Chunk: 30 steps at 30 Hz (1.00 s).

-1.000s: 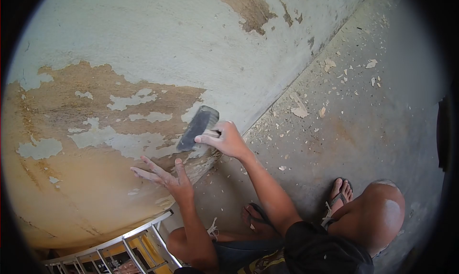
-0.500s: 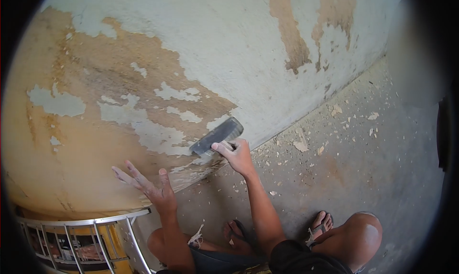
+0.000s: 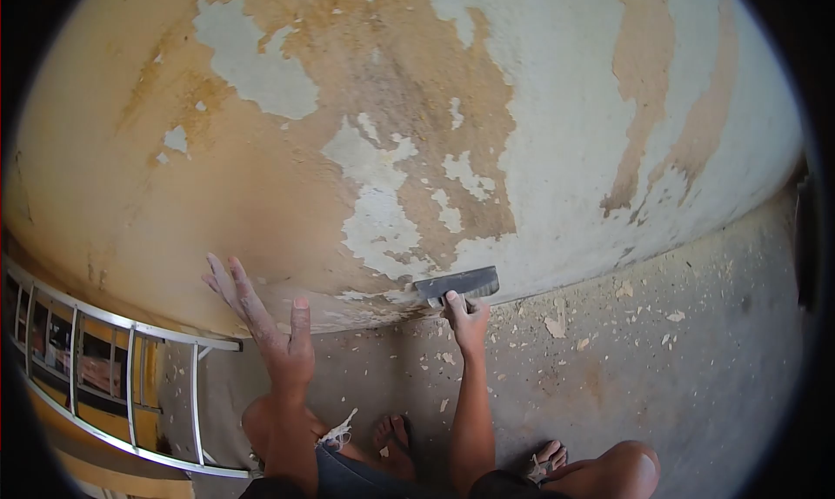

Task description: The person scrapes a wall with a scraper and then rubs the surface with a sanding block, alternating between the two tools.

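Note:
My right hand [image 3: 469, 323] is wrapped round the handle of a flat trowel [image 3: 459, 283] with a wide, dark rectangular blade. The thumb lies along the back of the blade. The blade is close against the lower part of a wall [image 3: 287, 194] where paint has peeled in patches; whether its edge touches cannot be told. Off to the left, my left hand [image 3: 283, 342] is held up near the foot of the wall, fingers spread and holding nothing. Whitish dust coats its fingers.
Pale paint flakes [image 3: 555, 325] lie scattered on the grey concrete floor [image 3: 696, 395], mostly to the right along the wall. A metal ladder [image 3: 130, 386] lies at the left beside the wall. My sandalled feet [image 3: 396, 438] are just below the work area.
The view has swung, so the wall shows more level. The trowel has turned from a steep slant to nearly level and sits low on the wall. My left hand stays raised and spread.

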Each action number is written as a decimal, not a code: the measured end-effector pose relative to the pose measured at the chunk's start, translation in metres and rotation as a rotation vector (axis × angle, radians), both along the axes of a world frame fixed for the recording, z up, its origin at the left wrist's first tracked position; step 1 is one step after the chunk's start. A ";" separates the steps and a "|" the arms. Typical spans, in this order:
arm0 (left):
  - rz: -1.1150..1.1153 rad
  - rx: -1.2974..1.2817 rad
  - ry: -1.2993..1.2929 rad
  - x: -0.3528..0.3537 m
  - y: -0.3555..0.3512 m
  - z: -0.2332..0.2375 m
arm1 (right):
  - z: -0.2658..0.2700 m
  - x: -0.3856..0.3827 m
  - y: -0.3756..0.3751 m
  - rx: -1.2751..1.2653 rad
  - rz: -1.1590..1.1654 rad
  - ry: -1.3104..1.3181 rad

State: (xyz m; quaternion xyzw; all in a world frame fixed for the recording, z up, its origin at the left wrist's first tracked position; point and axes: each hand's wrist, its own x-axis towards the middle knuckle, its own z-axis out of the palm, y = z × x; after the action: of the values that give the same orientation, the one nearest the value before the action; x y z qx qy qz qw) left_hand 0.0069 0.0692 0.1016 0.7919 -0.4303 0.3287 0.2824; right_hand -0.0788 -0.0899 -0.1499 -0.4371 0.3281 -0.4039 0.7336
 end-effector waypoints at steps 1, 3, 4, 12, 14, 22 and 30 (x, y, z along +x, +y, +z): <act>-0.051 -0.026 0.018 0.000 0.004 0.002 | 0.002 0.003 0.003 -0.014 -0.038 0.020; -0.081 -0.041 0.053 -0.001 0.012 0.003 | 0.023 0.003 0.010 -0.016 -0.055 0.058; -0.114 -0.019 0.070 -0.001 0.010 0.002 | 0.049 0.003 0.000 -0.135 -0.058 0.064; -0.082 0.244 0.133 -0.009 -0.021 -0.053 | 0.004 0.010 0.014 -0.044 -0.101 -0.024; -0.090 0.283 0.168 -0.014 -0.025 -0.065 | 0.001 0.012 0.008 -0.085 -0.088 0.036; -0.096 0.201 0.181 -0.009 -0.038 -0.061 | -0.010 0.008 0.007 -0.051 -0.030 0.020; -0.069 0.125 0.107 0.003 -0.052 -0.072 | 0.028 0.012 0.002 -0.145 -0.034 0.026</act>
State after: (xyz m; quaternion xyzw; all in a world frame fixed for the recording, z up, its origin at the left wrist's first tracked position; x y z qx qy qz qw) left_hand 0.0101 0.0176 0.0293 0.8091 -0.4611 0.2487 0.2661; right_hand -0.0663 -0.0877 -0.1220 -0.4885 0.3149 -0.4333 0.6888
